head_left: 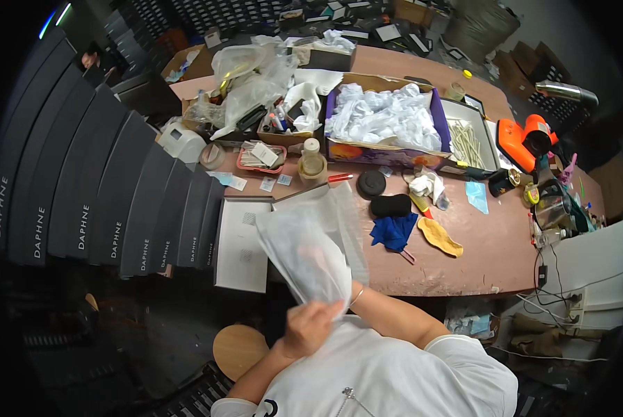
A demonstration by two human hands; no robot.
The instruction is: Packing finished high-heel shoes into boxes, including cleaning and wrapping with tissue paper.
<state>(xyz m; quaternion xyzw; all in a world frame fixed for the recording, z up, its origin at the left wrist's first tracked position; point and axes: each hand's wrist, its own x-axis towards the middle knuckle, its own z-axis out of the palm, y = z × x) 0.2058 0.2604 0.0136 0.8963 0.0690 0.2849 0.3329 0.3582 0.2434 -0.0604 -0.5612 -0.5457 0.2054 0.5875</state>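
A thin, translucent white bag [290, 240] is held up in front of my body, above the table's front edge. My left hand [308, 328] is closed on the bag's near edge. My right hand [318, 260] reaches inside the bag. Only a pinkish blur shows through the film, so its fingers and anything in them are hidden. A bracelet circles that wrist, outside the opening. Behind the bag stands an open shoebox [304, 197] with white tissue paper [353, 222] spread over it. To its left lies a white-lined box lid [242, 247], inside facing up.
Dark shoeboxes [103, 181] stand stacked at the left. A purple-sided carton [381, 151] of crumpled white paper sits at the back, beside a box of sticks [468, 142]. A blue cloth [393, 233], yellow pad [440, 238] and black sponge-like piece [390, 206] lie on the table.
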